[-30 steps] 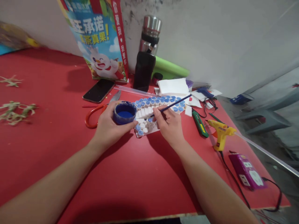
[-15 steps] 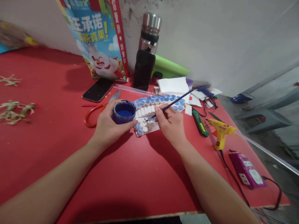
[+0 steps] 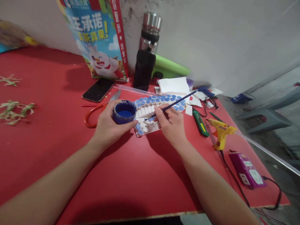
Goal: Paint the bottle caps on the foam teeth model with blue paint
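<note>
Painting step: I judge that blue colour is being put with the brush (image 3: 179, 100) on small round pieces, and this work looks partly done.
Left hand (image 3: 107, 122): it grasps the paint pot (image 3: 123, 118) from the side, thumb towards the right hand; inside is blue paint (image 3: 125, 113).
Right hand (image 3: 172, 124): it grasps the brush between thumb and fingers, as one holds a pen. The tip points down to the left, over the near pieces; whether it touches them, I cannot tell.
Next stroke: it would call for a light, steady tip on one pale top, with the paint pot kept level and near.
White base (image 3: 151, 131): it lies on the worktop (image 3: 128, 178), just in front of the hands and partly covered by them.
Blue-topped pieces (image 3: 153, 100): they stand in close rows along the far side; a few more are at the near left corner.
White pieces (image 3: 145, 129): near the tip, several tops look without colour.
White blocks (image 3: 146, 111): they make a row across the middle, all plain.
</note>
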`<state>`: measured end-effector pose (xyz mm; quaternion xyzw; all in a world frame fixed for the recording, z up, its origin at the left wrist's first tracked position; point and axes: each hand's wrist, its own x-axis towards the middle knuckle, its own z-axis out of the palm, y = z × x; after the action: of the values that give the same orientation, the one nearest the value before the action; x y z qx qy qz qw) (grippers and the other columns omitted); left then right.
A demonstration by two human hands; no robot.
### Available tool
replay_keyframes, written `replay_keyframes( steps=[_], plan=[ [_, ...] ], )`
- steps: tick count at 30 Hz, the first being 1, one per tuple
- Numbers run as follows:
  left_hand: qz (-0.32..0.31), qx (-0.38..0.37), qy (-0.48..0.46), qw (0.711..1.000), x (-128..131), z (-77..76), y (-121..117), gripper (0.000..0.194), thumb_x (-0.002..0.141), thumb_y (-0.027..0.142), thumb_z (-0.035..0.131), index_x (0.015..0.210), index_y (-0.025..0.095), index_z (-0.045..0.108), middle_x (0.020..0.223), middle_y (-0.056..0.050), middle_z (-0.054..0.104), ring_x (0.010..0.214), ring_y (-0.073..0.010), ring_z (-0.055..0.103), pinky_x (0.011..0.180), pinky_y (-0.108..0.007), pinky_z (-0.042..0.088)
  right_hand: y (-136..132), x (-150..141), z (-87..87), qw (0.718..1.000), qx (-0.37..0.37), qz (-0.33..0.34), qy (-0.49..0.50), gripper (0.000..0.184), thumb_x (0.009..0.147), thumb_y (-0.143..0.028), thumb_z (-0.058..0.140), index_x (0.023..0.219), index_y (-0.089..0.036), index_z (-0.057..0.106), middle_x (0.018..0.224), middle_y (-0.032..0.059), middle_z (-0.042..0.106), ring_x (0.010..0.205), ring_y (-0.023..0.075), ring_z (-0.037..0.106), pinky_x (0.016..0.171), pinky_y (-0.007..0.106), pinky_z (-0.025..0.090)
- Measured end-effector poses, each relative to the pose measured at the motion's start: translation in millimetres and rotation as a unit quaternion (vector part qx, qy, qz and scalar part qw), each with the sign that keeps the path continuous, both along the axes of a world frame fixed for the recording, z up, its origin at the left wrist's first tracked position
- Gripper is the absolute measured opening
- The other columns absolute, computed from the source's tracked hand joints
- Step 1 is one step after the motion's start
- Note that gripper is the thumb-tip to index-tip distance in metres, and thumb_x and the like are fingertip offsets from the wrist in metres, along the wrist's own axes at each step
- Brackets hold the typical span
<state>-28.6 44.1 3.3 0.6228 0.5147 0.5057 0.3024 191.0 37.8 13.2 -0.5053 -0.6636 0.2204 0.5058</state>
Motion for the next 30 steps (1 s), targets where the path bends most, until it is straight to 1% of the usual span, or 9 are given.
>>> replay_keyframes(
  steps=[2,4,8,11,14,17,22,26,30],
  plan=[
    [0.003,0.002,0.001,1.000,0.4,0.3,0.3,0.059,0.065,0.041,0.093,0.114,0.019,0.067,0.115,-0.007,0.074,0.109,-0.0329,0.071,0.103,-0.049,0.057,-0.1,0.2,0.1,1.000,-0.005,0.006,-0.012,0.034,0.105,-0.050,0.062,0.084,-0.023,0.065,0.064,-0.0017,0.064,0.054,0.0117,0.056,0.052,0.026,0.043],
    [0.002,0.003,0.003,1.000,0.5,0.4,0.5,0.058,0.066,0.041,0.093,0.113,0.020,0.067,0.115,-0.007,0.075,0.109,-0.0326,0.071,0.103,-0.048,0.057,0.1,1.3,0.4,1.000,-0.002,-0.004,-0.020,0.034,0.105,-0.049,0.063,0.083,-0.023,0.064,0.063,-0.0021,0.063,0.053,0.0116,0.054,0.052,0.026,0.042],
    [0.001,0.001,0.005,1.000,-0.1,-1.4,0.7,0.059,0.066,0.042,0.093,0.113,0.020,0.067,0.116,-0.007,0.075,0.109,-0.0330,0.072,0.103,-0.049,0.058,0.3,2.8,1.4,1.000,0.014,-0.019,-0.001,0.034,0.104,-0.051,0.064,0.086,-0.023,0.066,0.063,-0.0027,0.062,0.052,0.0113,0.053,0.052,0.027,0.043],
    [0.010,0.003,-0.001,1.000,-0.5,-3.9,1.3,0.060,0.063,0.043,0.094,0.112,0.022,0.069,0.117,-0.008,0.076,0.111,-0.0346,0.073,0.105,-0.052,0.058,0.3,0.8,1.0,1.000,0.014,-0.001,0.007,0.031,0.105,-0.049,0.064,0.089,-0.022,0.067,0.067,-0.0018,0.065,0.055,0.0113,0.057,0.054,0.026,0.045],
    [0.009,-0.002,-0.007,1.000,-0.7,-5.6,2.0,0.059,0.063,0.044,0.095,0.112,0.024,0.069,0.121,-0.009,0.076,0.115,-0.0360,0.073,0.109,-0.054,0.057,0.8,-1.4,-1.1,1.000,0.007,0.014,-0.003,0.028,0.105,-0.046,0.064,0.093,-0.021,0.069,0.072,-0.0003,0.069,0.058,0.0119,0.061,0.055,0.026,0.047],
    [0.008,-0.004,-0.007,1.000,-1.0,-6.0,2.5,0.059,0.063,0.045,0.095,0.112,0.026,0.069,0.122,-0.008,0.076,0.115,-0.0364,0.073,0.109,-0.055,0.058,1.3,-1.5,-2.2,1.000,-0.005,0.020,-0.012,0.030,0.106,-0.048,0.063,0.093,-0.021,0.069,0.072,0.0001,0.070,0.059,0.0123,0.062,0.055,0.026,0.047],
    [0.009,-0.003,-0.008,1.000,-1.7,-6.5,2.4,0.059,0.062,0.044,0.096,0.112,0.025,0.070,0.121,-0.009,0.076,0.117,-0.0372,0.072,0.111,-0.056,0.057,0.3,-0.6,-0.3,1.000,-0.006,0.018,-0.006,0.033,0.105,-0.048,0.063,0.086,-0.021,0.066,0.064,-0.0022,0.064,0.054,0.0112,0.056,0.054,0.026,0.045],
    [0.004,0.001,-0.008,1.000,-1.6,-7.5,3.0,0.060,0.063,0.045,0.095,0.112,0.023,0.070,0.121,-0.009,0.076,0.114,-0.0362,0.073,0.108,-0.055,0.058,0.6,-1.0,-0.7,1.000,0.003,0.007,0.008,0.032,0.104,-0.049,0.064,0.090,-0.021,0.068,0.068,-0.0014,0.067,0.056,0.0113,0.059,0.055,0.026,0.046],
    [0.004,0.011,-0.006,1.000,-1.6,-9.2,4.2,0.060,0.063,0.046,0.095,0.112,0.022,0.070,0.117,-0.009,0.076,0.110,-0.0351,0.073,0.104,-0.053,0.059,0.7,-1.3,-1.1,1.000,-0.008,0.019,0.003,0.030,0.104,-0.047,0.064,0.089,-0.021,0.068,0.068,-0.0007,0.067,0.057,0.0116,0.059,0.055,0.026,0.046]
  ],
)
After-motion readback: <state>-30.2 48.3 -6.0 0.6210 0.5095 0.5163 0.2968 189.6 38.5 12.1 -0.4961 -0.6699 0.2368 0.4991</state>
